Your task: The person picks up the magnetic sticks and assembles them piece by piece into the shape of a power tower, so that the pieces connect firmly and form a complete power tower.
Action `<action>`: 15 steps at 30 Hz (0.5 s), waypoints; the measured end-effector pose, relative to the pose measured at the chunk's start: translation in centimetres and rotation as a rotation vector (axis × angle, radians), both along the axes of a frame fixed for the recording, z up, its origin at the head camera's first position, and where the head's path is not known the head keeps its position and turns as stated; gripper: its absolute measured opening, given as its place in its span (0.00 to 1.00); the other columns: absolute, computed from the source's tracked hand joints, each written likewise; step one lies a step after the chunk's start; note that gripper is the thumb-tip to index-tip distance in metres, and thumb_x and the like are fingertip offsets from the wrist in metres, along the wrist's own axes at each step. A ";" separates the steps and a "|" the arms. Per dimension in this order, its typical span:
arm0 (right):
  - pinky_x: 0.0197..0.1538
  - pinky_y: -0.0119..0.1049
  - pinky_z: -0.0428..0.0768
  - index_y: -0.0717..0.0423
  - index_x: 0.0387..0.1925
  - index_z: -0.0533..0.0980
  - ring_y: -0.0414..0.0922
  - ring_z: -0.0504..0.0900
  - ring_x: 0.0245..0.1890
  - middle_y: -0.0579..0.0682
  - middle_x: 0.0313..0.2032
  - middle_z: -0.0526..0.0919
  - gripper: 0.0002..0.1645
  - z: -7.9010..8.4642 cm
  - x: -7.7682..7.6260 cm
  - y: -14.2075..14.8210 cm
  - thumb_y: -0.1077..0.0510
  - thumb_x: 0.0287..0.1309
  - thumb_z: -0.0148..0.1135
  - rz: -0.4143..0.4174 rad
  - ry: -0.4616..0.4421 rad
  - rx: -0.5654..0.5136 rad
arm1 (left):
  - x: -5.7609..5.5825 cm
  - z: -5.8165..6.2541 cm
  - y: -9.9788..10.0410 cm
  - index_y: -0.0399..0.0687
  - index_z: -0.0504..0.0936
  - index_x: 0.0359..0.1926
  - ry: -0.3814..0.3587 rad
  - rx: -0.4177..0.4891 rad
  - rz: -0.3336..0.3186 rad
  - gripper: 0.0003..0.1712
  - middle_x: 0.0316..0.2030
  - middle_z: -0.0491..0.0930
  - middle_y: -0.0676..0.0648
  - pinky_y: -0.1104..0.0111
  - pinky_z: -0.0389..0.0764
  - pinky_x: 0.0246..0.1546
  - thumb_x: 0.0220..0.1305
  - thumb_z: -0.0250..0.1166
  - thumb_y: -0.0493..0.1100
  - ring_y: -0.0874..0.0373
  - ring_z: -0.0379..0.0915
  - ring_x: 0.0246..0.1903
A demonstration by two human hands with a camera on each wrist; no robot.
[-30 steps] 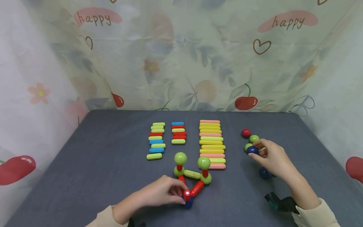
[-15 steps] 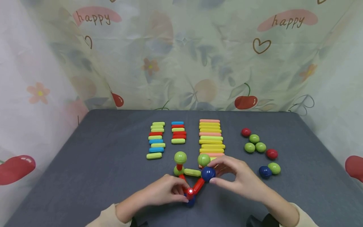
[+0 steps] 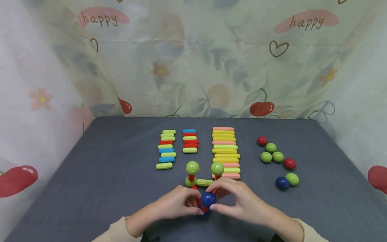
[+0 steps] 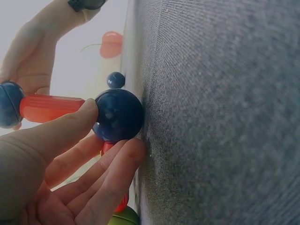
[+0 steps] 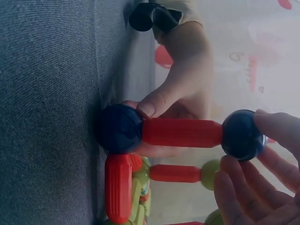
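Observation:
A built frame of balls and rods stands near the table's front. Thumb and fingers of my left hand (image 3: 173, 205) hold its lower blue ball (image 4: 120, 115), which rests on the table. From that ball rises an upright red rod (image 5: 183, 132). On top of the rod sits an upper blue ball (image 3: 208, 200), pinched by my right hand (image 3: 242, 201); ball and rod end touch in the right wrist view. Behind the hands, two green balls (image 3: 192, 168) top shorter-looking red posts, and a light green rod (image 3: 205, 183) links their bases. The right hand partly covers the frame's right side.
Beyond the frame lie stacked rows of short rods (image 3: 166, 147), a middle row of rods (image 3: 190, 142) and longer yellow and pink rods (image 3: 225, 151). Loose green balls (image 3: 277, 157), red balls (image 3: 290, 164) and a blue ball (image 3: 282, 183) lie at the right.
My right hand has carried a blue ball leftward from the loose balls to the top of the upright red rod. The left hand has stayed at the frame's front corner, shifting slightly right.

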State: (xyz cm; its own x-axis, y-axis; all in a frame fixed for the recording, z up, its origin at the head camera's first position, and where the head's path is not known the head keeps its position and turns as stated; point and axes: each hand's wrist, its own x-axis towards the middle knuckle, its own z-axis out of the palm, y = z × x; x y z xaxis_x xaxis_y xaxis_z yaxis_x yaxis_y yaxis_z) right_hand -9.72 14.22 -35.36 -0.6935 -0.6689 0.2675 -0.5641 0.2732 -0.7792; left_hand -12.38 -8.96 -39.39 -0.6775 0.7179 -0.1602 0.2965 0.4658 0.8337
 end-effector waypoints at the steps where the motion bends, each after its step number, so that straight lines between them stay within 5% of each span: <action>1: 0.43 0.30 0.82 0.51 0.48 0.73 0.34 0.80 0.39 0.48 0.42 0.80 0.17 0.0 0.0 0.0 0.51 0.59 0.61 0.001 -0.004 0.004 | 0.0 0.1 -0.1 0.45 0.82 0.40 -0.005 -0.003 0.001 0.12 0.26 0.81 0.54 0.81 0.77 0.30 0.55 0.68 0.44 0.73 0.72 0.23; 5: 0.43 0.29 0.81 0.50 0.49 0.73 0.34 0.80 0.39 0.48 0.43 0.79 0.17 0.2 0.1 0.0 0.50 0.59 0.61 -0.004 -0.011 0.028 | -0.3 0.6 -0.7 0.48 0.81 0.35 0.017 -0.034 0.043 0.10 0.24 0.79 0.56 0.80 0.76 0.29 0.54 0.69 0.47 0.71 0.71 0.22; 9: 0.43 0.29 0.81 0.49 0.48 0.73 0.33 0.79 0.39 0.47 0.43 0.79 0.17 0.2 0.2 0.1 0.49 0.59 0.60 -0.014 -0.016 0.052 | -1.0 1.2 -1.8 0.49 0.74 0.26 0.145 -0.111 0.201 0.17 0.20 0.73 0.56 0.77 0.71 0.22 0.50 0.71 0.53 0.67 0.67 0.20; 12: 0.43 0.29 0.81 0.48 0.49 0.73 0.32 0.79 0.39 0.46 0.43 0.79 0.18 0.3 0.2 0.1 0.48 0.59 0.60 -0.017 -0.026 0.067 | -1.8 1.4 -2.4 0.49 0.74 0.33 0.190 -0.143 0.339 0.21 0.26 0.74 0.54 0.74 0.74 0.26 0.46 0.73 0.55 0.64 0.70 0.25; 15: 0.43 0.29 0.81 0.47 0.49 0.73 0.32 0.79 0.39 0.45 0.43 0.78 0.18 0.2 0.2 0.1 0.48 0.58 0.61 -0.017 -0.038 0.071 | -2.6 1.2 -2.4 0.48 0.73 0.49 0.179 -0.107 0.359 0.30 0.41 0.77 0.50 0.66 0.80 0.40 0.47 0.73 0.53 0.57 0.75 0.40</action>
State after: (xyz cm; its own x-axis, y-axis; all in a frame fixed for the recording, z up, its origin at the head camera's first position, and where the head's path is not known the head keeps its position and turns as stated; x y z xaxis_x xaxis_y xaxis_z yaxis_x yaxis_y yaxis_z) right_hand -9.55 14.36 -35.13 -0.7140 -0.6729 0.1934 -0.5292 0.3378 -0.7784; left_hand -14.97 -11.34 -38.16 -0.9056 0.4170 -0.0776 0.2359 0.6473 0.7248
